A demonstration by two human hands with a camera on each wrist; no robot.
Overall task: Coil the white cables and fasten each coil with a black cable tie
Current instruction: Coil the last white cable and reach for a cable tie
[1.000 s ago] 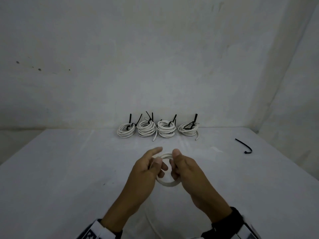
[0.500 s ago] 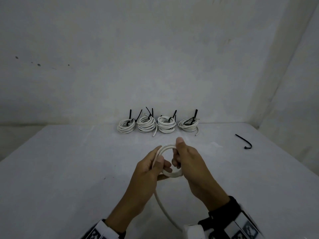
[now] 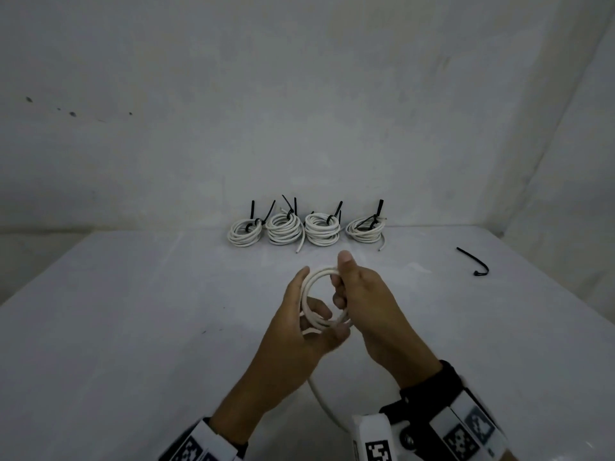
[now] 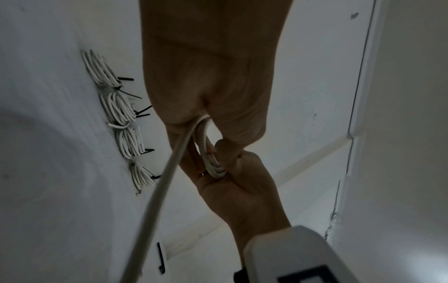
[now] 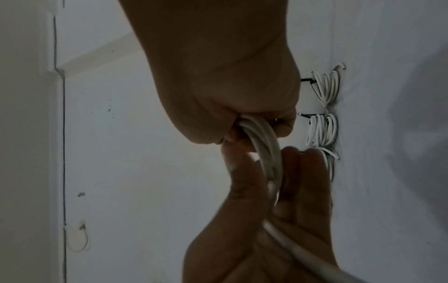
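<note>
- The white cable coil (image 3: pixel 322 299) has gained loops since a second ago: then a single ring between the hands, now several turns stacked together, held above the worktop (image 3: pixel 133 327).
- The right hand (image 3: pixel 364 304) has shifted its grip: fingers curled round the far-right side of the coil, thumb up over the top.
- The left hand (image 3: pixel 299 327) holds the near-left side, thumb across the loops, fingers behind; the grip is closed on the cable.
- The loose cable tail (image 3: pixel 321 402) trails from the coil down toward the person, so I'd judge the winding not finished.
- Four tied coils (image 3: pixel 306 227) are unchanged, in a row at the back edge of the worktop, black tie ends sticking up.
- One loose black cable tie (image 3: pixel 474 262) lies far right on the worktop, well apart from the hands; likely meant for this coil.
- The worktop is pale grey and matte, with a small dark speck to the left.
- The walls are plain whitish, with a few dark marks on the upper left; the corner is at the right.
</note>
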